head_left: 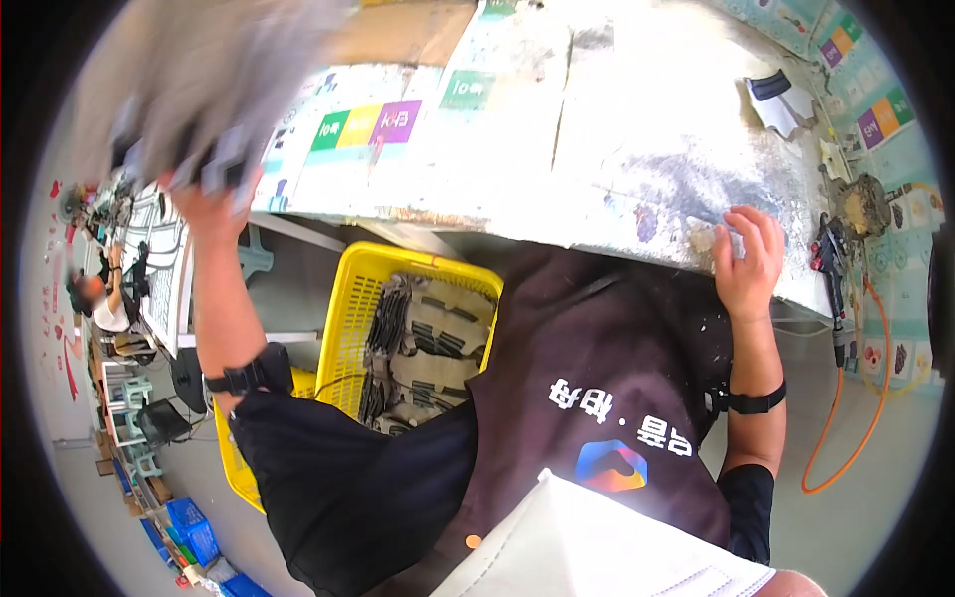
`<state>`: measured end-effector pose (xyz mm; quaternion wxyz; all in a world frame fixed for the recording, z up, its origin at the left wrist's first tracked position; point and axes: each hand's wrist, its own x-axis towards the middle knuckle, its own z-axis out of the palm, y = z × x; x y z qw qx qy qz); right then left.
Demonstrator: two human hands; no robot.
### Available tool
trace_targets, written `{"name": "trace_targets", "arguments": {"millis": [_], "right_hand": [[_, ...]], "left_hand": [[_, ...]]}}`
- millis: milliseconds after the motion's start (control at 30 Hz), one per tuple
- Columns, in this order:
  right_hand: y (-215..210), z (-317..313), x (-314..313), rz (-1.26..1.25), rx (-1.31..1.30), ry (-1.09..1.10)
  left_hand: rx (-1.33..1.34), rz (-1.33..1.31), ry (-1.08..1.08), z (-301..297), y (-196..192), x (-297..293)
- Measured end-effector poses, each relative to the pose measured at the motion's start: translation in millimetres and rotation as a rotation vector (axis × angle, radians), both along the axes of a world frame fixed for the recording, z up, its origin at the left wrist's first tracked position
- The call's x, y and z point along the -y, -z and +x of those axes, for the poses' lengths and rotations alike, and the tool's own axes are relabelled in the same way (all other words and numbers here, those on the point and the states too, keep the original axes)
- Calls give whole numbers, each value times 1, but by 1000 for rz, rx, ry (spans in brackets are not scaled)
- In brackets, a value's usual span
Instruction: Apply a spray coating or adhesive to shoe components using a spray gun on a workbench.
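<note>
Gripping a blurred grey stack [214, 70], left hand [204, 199] was clamped on its lower edge, raised above the yellow basket [348, 328]. Looked light, floppy; best pinched at the edge. Right hand [748, 261] lay flat on the worktop [617, 149], fingers loose.

**A worn worktable and what lies on it**

The worktable [637, 149] fills the upper part of the view, its top covered in silvery, scuffed sheeting with dark stains near the front edge. Printed paper sheets [363, 124] with coloured blocks lie flat on its left part, and a piece of brown cardboard [408, 35] sits at the far edge. Toward the far right corner lies a torn white and dark scrap [781, 99], possibly a cut piece of material. Near the right end rests a grimy round pot [863, 204]. The right hand [748, 261] presses on the front edge.
</note>
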<state>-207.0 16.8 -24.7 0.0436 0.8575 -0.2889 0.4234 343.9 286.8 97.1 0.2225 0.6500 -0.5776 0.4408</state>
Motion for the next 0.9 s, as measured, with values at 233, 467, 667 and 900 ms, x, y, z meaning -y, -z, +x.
{"name": "trace_targets", "arguments": {"millis": [233,467,667,900], "right_hand": [[-2,-4,2,22,57,-19],[-4,-2,6,20,91,-25],[-3,-6,5,-9,101,-23],[-5,-8,1,-24,129,-25]], "left_hand": [[265,423,445,-2,-46,150],[-1054,799,-411,19,32,189],[-1407,676,-148,8,57,202],[-873,840,-404,-8,67,238]]}}
